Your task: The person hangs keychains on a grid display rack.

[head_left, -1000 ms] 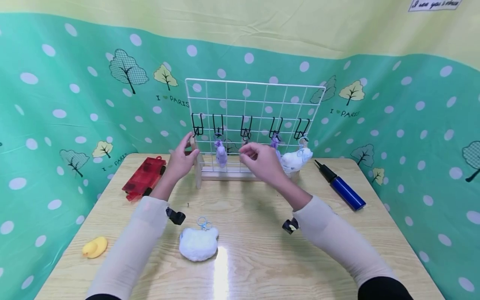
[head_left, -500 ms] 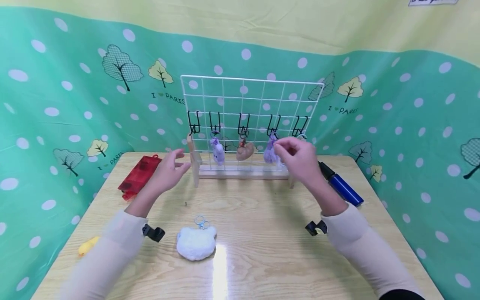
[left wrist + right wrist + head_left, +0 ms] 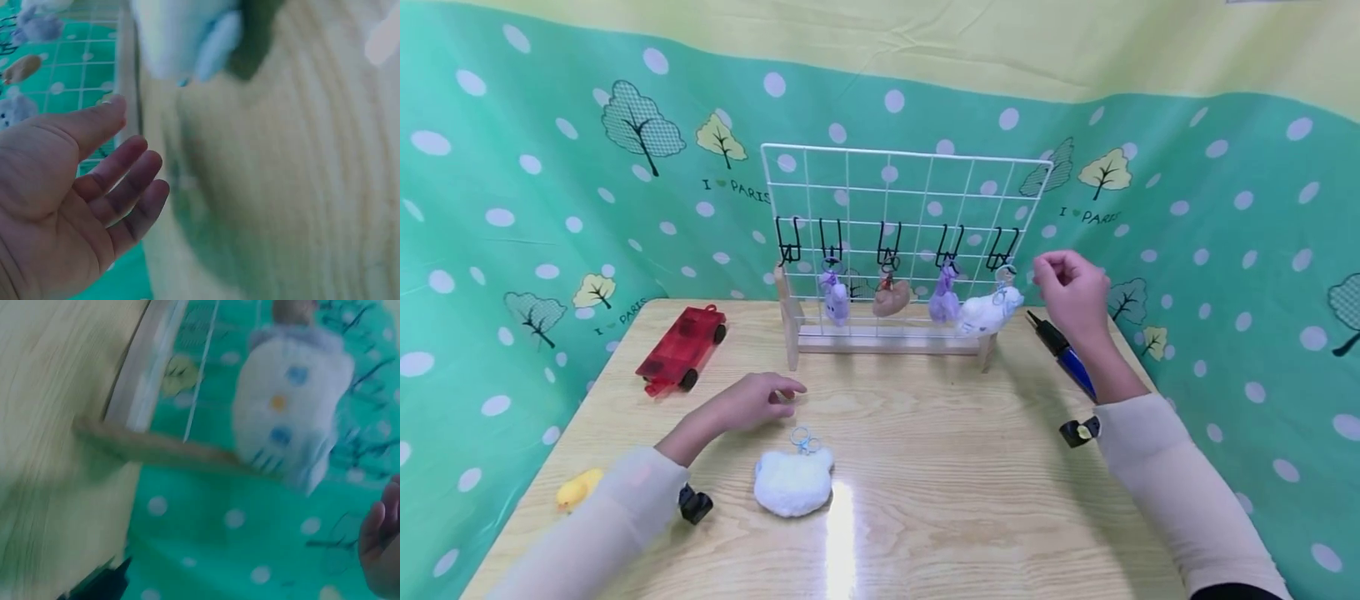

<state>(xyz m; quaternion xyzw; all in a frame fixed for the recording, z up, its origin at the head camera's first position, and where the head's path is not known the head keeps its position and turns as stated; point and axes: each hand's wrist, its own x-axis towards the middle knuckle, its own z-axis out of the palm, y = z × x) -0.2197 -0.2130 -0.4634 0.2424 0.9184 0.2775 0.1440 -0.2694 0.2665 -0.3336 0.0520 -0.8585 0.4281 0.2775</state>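
Observation:
A white plush keychain (image 3: 793, 482) with a light blue ring lies on the table. My left hand (image 3: 752, 402) hovers just above and left of it, apart from it, thumb and fingers spread with nothing between them in the left wrist view. Behind, a white wire grid rack (image 3: 907, 155) carries black hooks with hanging plush keychains: a purple one (image 3: 835, 302), a brown one (image 3: 891, 298), a second purple one (image 3: 944, 302) and a white cat-faced one (image 3: 988, 313) at the right end. My right hand (image 3: 1075, 296) is in the air right of the rack, fingers loosely bent, nothing visible in them.
A red toy car (image 3: 685, 348) stands at the table's left, and a yellow rubber duck (image 3: 578, 490) lies beside the left sleeve. At the right, a blue hand pump (image 3: 1075, 369) lies partly behind the right forearm. A patterned green curtain (image 3: 715, 250) encloses the table.
My left hand has left the rack's left post and come down toward the plush keychain on the table. The right hand has moved rightward off the rack, uncovering the hanging plush keychains.

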